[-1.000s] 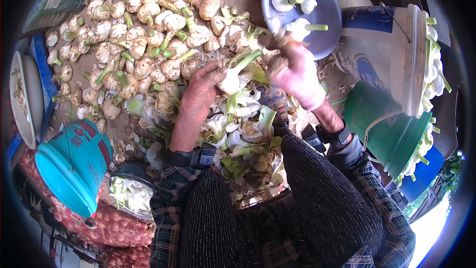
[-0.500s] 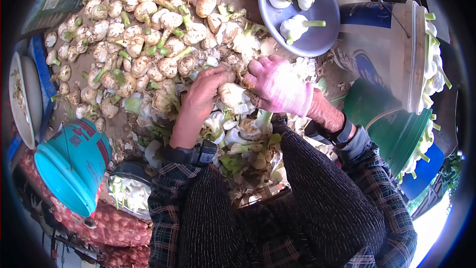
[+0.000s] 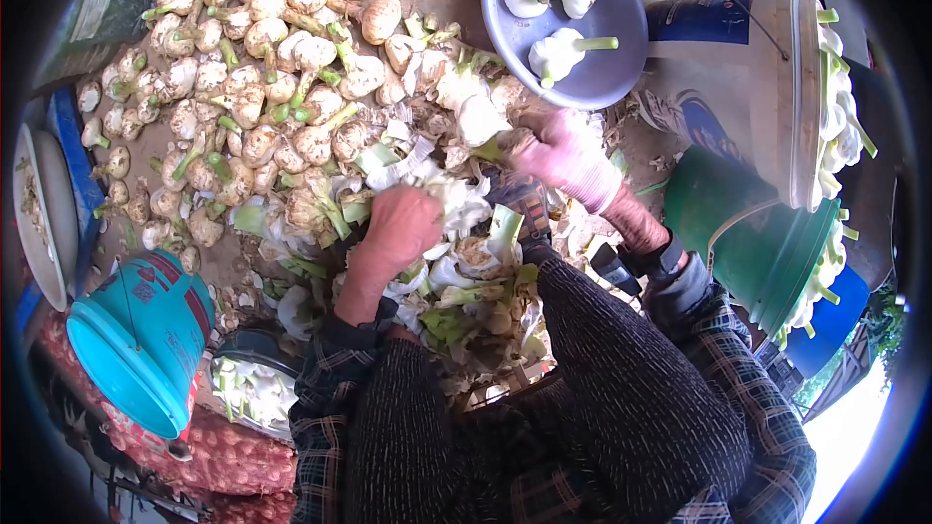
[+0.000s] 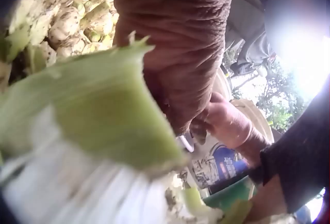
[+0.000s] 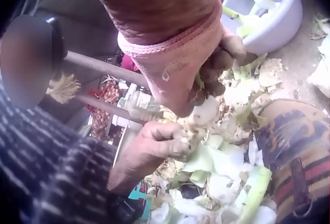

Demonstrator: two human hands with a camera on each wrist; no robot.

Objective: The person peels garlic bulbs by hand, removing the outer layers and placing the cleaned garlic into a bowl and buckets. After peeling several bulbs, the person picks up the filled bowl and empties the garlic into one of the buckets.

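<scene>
My right hand (image 3: 561,157), in a pink glove, grips a dirty white bulb (image 3: 482,118) by its lower end, just below the grey basin (image 3: 621,49). In the right wrist view the gloved right hand (image 5: 181,74) curls round that bulb (image 5: 206,111) and its green stalk. My bare left hand (image 3: 403,223) is a fist lower down, pinching pale peelings (image 3: 456,199) over the heap of trimmings (image 3: 466,281) on my lap. The left wrist view is filled by a green leaf (image 4: 103,100) and the left hand (image 4: 180,53). A pile of unpeeled bulbs (image 3: 243,68) covers the ground ahead.
The grey basin holds three peeled bulbs (image 3: 553,49). A white bucket (image 3: 806,97) full of peeled bulbs and a green bucket (image 3: 738,223) stand right. A teal bucket (image 3: 136,330), a bowl of scraps (image 3: 248,383) and red mesh sacks (image 3: 223,446) lie left.
Both hands were together on one bulb. Now my left hand has pulled back toward my body with peelings, and my right hand has moved up and right with the bulb.
</scene>
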